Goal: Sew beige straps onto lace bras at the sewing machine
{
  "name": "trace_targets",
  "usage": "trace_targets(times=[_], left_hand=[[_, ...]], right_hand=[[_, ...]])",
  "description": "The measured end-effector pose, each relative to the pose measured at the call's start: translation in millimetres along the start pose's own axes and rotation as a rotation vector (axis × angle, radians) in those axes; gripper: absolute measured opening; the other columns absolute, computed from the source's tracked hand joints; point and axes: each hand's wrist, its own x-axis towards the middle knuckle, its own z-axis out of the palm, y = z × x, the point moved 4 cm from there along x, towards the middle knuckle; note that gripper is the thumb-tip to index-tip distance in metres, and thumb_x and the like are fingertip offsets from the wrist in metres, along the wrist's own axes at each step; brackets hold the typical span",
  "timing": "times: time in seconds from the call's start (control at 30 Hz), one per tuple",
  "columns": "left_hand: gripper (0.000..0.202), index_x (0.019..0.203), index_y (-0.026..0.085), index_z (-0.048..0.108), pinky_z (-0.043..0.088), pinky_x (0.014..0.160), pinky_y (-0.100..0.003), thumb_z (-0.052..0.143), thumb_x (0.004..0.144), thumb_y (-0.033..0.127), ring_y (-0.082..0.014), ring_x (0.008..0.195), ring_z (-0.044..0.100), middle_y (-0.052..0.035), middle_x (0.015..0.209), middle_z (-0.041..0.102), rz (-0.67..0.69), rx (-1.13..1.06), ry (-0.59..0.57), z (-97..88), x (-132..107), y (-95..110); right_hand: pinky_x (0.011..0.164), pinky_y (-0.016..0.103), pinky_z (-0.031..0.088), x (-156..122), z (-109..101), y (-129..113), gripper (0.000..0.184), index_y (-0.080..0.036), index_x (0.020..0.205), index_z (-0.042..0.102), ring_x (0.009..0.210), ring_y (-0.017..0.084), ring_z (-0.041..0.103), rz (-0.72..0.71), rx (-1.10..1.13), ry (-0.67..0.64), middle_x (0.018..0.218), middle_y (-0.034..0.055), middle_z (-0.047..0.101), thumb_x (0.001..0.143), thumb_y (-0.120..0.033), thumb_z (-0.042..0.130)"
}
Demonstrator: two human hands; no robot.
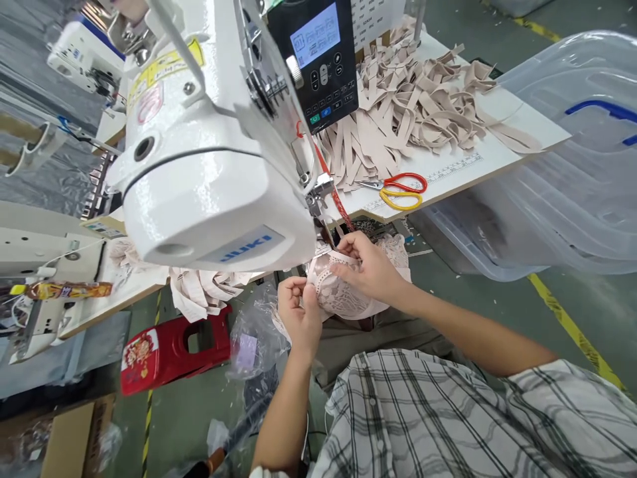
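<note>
A pale pink lace bra [343,297] lies at the needle end of a white sewing machine [213,199], over my lap. My left hand [301,312] pinches the bra's edge on the left, thumb against bent fingers. On the other side my right hand [371,265] grips the same edge close to the presser foot [322,249], its fingers closed on the fabric. Part of the bra is hidden behind the right hand and wrist. The machine's head covers some of the sewing area.
Beige fabric strips [423,99] are heaped on the white table right of the control panel [318,60]. Red-and-yellow scissors [401,190] lie near its edge. Clear plastic bins [572,192] stand at right, a red stool [174,352] at left. More cut pieces [206,289] hang off the left table.
</note>
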Motion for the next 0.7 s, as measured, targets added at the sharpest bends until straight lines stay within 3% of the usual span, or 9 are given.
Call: trace_targets(times=[0.1,0.27,0.4,0.5,0.6,0.7], left_hand=[[0.032,0.090,0.018,0.061,0.044,0.056,-0.022,0.060,0.092,0.051,-0.0112,0.059,0.053,0.0008,0.074,0.056,-0.002,-0.027,-0.024,-0.4,-4,4],[0.033,0.094,0.021,0.057,0.044,0.053,-0.021,0.057,0.095,0.053,-0.0120,0.056,0.058,0.0016,0.068,0.060,-0.104,-0.245,-0.237,8.4,-27,10],[0.037,0.092,0.021,0.058,0.046,0.056,-0.023,0.059,0.092,0.058,-0.0135,0.058,0.060,0.0007,0.068,0.063,-0.218,-0.326,-0.339,12.2,-39,9],[0.043,0.091,0.019,0.064,0.052,0.071,-0.029,0.059,0.090,0.062,-0.0174,0.074,0.066,-0.0040,0.080,0.070,-0.337,-0.381,-0.471,18.6,-42,4],[0.057,0.092,0.018,0.070,0.052,0.092,-0.037,0.054,0.086,0.072,-0.0250,0.099,0.069,-0.0091,0.095,0.074,-0.527,-0.558,-0.676,31.3,-45,4],[0.059,0.092,0.018,0.071,0.053,0.092,-0.040,0.055,0.082,0.075,-0.0278,0.103,0.068,-0.0102,0.093,0.074,-0.629,-0.719,-0.801,35.4,-45,15]], right_hand=[[0.072,0.030,0.045,-1,-1,-1,0.032,-0.021,0.097,0.052,0.081,0.017,0.057,0.071,0.052,-0.003,0.088,0.0021,0.060,0.080,-0.045,0.064],[0.068,0.030,0.043,-18,-14,2,0.030,-0.019,0.087,0.065,0.073,0.016,0.056,0.236,0.152,-0.147,0.081,0.0011,0.063,0.079,-0.048,0.065],[0.068,0.029,0.044,-40,-26,2,0.032,-0.018,0.084,0.072,0.073,0.016,0.059,0.306,0.195,-0.149,0.082,0.0020,0.067,0.076,-0.049,0.070],[0.072,0.029,0.047,-56,-24,-3,0.031,-0.018,0.083,0.074,0.074,0.017,0.061,0.322,0.211,-0.167,0.081,0.0016,0.070,0.075,-0.047,0.072],[0.078,0.031,0.049,-70,-18,-8,0.033,-0.018,0.088,0.076,0.083,0.019,0.066,0.299,0.190,-0.185,0.089,0.0032,0.073,0.076,-0.049,0.071],[0.077,0.032,0.049,-81,-13,-6,0.034,-0.019,0.092,0.074,0.085,0.019,0.066,0.211,0.030,-0.209,0.092,0.0042,0.074,0.082,-0.050,0.065]])
